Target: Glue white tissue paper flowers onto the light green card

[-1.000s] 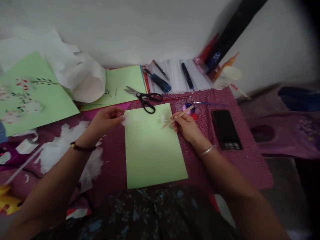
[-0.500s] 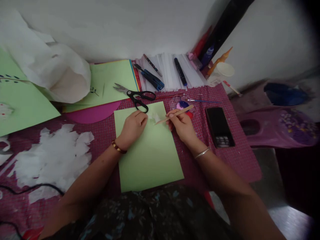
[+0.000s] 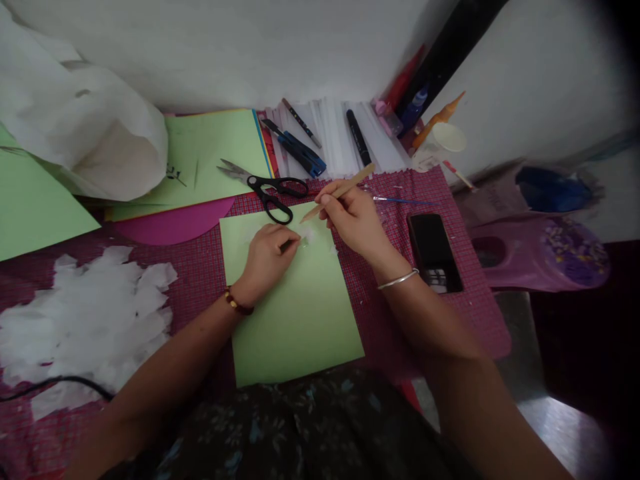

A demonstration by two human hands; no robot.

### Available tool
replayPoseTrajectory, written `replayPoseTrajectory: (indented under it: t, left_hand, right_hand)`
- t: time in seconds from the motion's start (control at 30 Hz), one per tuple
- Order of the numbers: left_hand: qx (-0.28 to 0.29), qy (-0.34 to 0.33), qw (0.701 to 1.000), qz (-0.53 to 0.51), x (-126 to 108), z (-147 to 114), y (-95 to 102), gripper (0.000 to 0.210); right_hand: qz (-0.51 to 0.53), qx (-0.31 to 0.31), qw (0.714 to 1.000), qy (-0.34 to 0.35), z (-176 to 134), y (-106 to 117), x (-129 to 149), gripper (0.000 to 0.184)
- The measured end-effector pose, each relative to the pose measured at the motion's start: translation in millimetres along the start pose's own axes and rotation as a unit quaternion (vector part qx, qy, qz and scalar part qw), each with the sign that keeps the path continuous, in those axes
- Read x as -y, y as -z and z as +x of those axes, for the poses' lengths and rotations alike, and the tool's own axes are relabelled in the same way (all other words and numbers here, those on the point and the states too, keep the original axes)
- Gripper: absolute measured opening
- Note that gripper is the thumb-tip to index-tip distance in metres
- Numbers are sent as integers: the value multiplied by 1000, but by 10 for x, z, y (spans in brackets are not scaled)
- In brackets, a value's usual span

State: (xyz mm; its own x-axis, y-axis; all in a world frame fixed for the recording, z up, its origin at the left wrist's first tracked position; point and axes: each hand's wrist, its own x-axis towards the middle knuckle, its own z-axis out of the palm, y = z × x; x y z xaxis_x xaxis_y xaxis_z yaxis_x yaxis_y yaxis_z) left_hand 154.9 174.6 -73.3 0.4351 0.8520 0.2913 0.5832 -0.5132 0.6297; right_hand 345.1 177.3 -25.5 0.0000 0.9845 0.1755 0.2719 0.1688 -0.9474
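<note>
- Sheet [image 3: 300, 320], green: at the near edge of the counter [image 3: 390, 333].
- Left hand [image 3: 267, 263]: fingers drawn together over the sheet, beside a white scrap [image 3: 309, 234]; whether gripping, cannot tell.
- Right hand [image 3: 353, 217]: holding a stick [image 3: 361, 177], tip near the sheet's far right corner.
- Scissors [image 3: 294, 188]: overlapping the sheet's far edge.
</note>
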Motion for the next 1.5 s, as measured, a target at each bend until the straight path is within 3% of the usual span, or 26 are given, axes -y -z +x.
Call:
replayPoseTrajectory:
  t: [0.3, 1.0, 1.13, 1.27, 1.37, 1.5]
  left_hand:
    - [18, -50, 998, 47, -16, -38, 31, 19]
    - [24, -28, 998, 58, 9, 82, -16, 20]
    - [40, -23, 998, 46, 17, 114, -2, 21]
    - [44, -17, 998, 38, 39, 133, -8, 21]
    - [44, -11, 998, 40, 61, 136, -28, 21]
    - [35, -1, 999, 18, 100, 152, -52, 21]
  right_hand:
    - [-197, 94, 974, 54, 23, -96, -44, 15]
    - [-344, 126, 929, 50, 3, -145, 133, 24]
    - [-287, 102, 952, 28, 39, -109, 21, 16]
    - [-133, -2, 991, -7, 98, -61, -224, 12]
    - [-22, -70, 997, -40, 128, -35, -341, 16]
    - [53, -74, 994, -60, 120, -44, -325, 18]
